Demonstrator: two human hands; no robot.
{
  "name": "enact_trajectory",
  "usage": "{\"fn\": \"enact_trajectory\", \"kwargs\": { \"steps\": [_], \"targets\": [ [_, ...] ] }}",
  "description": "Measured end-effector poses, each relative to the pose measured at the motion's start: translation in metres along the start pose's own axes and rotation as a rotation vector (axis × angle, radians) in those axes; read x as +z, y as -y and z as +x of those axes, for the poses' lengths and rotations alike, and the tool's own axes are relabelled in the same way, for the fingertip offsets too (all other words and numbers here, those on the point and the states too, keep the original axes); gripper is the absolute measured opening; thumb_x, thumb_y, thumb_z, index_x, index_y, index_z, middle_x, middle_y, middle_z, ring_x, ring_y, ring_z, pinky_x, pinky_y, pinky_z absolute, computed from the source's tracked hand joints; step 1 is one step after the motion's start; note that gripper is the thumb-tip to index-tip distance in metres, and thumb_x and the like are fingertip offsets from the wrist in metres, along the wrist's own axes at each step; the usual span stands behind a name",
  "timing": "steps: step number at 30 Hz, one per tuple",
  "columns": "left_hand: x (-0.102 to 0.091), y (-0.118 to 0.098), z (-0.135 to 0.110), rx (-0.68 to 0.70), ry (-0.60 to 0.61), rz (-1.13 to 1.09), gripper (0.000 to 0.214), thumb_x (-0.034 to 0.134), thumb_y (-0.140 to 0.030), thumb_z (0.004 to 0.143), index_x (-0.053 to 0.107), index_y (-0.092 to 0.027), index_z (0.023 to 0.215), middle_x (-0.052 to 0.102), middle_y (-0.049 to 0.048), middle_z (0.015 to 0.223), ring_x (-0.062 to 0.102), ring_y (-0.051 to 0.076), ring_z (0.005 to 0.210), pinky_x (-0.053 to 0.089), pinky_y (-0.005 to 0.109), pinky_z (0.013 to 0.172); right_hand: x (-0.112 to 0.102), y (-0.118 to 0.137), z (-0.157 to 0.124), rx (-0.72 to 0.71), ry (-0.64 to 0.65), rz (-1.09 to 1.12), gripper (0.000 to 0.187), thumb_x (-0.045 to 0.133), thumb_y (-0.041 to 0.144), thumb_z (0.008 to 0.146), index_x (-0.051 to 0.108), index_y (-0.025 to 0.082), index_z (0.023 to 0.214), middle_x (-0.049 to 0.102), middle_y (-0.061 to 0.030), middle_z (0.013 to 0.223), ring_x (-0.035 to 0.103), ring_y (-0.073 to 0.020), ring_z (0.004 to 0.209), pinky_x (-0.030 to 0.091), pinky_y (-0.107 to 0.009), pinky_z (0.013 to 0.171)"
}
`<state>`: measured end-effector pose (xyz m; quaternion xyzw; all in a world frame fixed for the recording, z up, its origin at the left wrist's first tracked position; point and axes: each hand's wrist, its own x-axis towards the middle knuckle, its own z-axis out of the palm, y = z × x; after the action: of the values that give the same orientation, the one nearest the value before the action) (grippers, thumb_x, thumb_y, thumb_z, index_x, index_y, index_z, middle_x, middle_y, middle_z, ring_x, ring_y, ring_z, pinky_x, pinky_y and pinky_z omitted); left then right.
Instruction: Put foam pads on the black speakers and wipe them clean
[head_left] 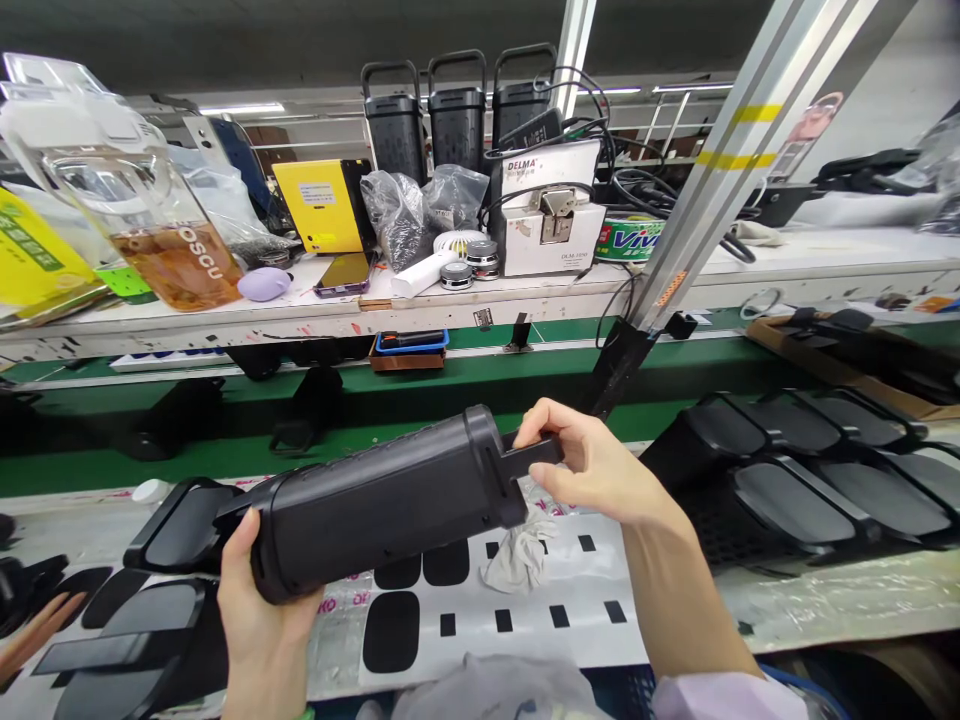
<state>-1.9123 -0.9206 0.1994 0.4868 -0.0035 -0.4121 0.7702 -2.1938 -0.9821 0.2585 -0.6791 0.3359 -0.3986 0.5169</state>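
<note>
My left hand cups the underside of a black ribbed plastic housing, which I hold tilted across my view. At its far end a flat black handle tab sticks out of a slot. My right hand pinches that tab between thumb and fingers. A black frame with an oval panel lies under the housing's lower end, partly hidden. A crumpled grey cloth lies on the white mat below my right hand.
Several black housings lie in rows on the bench to the right, with more black parts at lower left. An aluminium post rises beyond my right hand. The shelf behind holds a white DELMA machine, black units and bags.
</note>
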Motion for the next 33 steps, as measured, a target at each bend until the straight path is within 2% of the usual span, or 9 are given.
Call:
{"fn": "enact_trajectory", "kwargs": {
  "steps": [3, 6, 11, 20, 29, 33],
  "targets": [
    [-0.001, -0.001, -0.002, 0.029, -0.022, 0.012, 0.022, 0.07, -0.038, 0.068, 0.069, -0.024, 0.085, 0.071, -0.0049, 0.076, 0.065, 0.014, 0.067, 0.058, 0.023, 0.055, 0.002, 0.006, -0.002, 0.12, 0.035, -0.138, 0.016, 0.06, 0.014, 0.07, 0.05, 0.021, 0.08, 0.05, 0.0057, 0.07, 0.046, -0.0096, 0.059, 0.037, -0.021, 0.049],
    [-0.002, -0.002, -0.001, 0.007, -0.054, -0.007, 0.017, 0.069, -0.034, 0.069, 0.068, -0.025, 0.084, 0.07, -0.0068, 0.072, 0.065, 0.013, 0.063, 0.057, 0.023, 0.052, 0.003, 0.006, -0.001, 0.163, 0.062, -0.231, 0.017, 0.061, 0.015, 0.068, 0.048, 0.021, 0.076, 0.051, 0.0065, 0.067, 0.046, -0.0096, 0.058, 0.036, -0.021, 0.049],
    [-0.004, 0.001, 0.001, -0.025, -0.064, 0.01, 0.012, 0.064, -0.028, 0.074, 0.07, -0.024, 0.084, 0.071, -0.0058, 0.072, 0.066, 0.013, 0.064, 0.058, 0.022, 0.055, 0.001, -0.001, 0.003, 0.263, 0.086, -0.212, 0.015, 0.058, 0.014, 0.066, 0.046, 0.021, 0.072, 0.051, 0.0074, 0.059, 0.044, -0.0089, 0.05, 0.035, -0.022, 0.047],
    [-0.002, 0.005, 0.002, -0.042, -0.076, -0.008, 0.009, 0.066, -0.026, 0.073, 0.071, -0.028, 0.08, 0.072, -0.0077, 0.073, 0.067, 0.012, 0.064, 0.058, 0.022, 0.053, -0.001, -0.012, 0.004, 0.264, 0.099, -0.239, 0.015, 0.058, 0.016, 0.068, 0.045, 0.021, 0.073, 0.05, 0.0073, 0.065, 0.042, -0.0076, 0.051, 0.033, -0.022, 0.05],
    [-0.005, 0.006, 0.002, -0.041, -0.072, 0.033, 0.013, 0.067, -0.027, 0.073, 0.069, -0.025, 0.085, 0.072, -0.0072, 0.078, 0.065, 0.012, 0.065, 0.056, 0.021, 0.055, -0.001, -0.015, 0.007, 0.257, 0.122, -0.208, 0.017, 0.059, 0.016, 0.067, 0.045, 0.02, 0.073, 0.048, 0.0076, 0.063, 0.04, -0.0074, 0.052, 0.031, -0.023, 0.051],
    [-0.006, 0.006, -0.001, -0.035, -0.058, 0.016, 0.017, 0.07, -0.03, 0.071, 0.068, -0.024, 0.088, 0.071, -0.0073, 0.078, 0.064, 0.013, 0.069, 0.056, 0.021, 0.059, 0.0, -0.016, 0.006, 0.198, 0.071, -0.191, 0.015, 0.059, 0.017, 0.069, 0.045, 0.021, 0.074, 0.048, 0.007, 0.064, 0.041, -0.0089, 0.056, 0.032, -0.023, 0.054]
  ]
}}
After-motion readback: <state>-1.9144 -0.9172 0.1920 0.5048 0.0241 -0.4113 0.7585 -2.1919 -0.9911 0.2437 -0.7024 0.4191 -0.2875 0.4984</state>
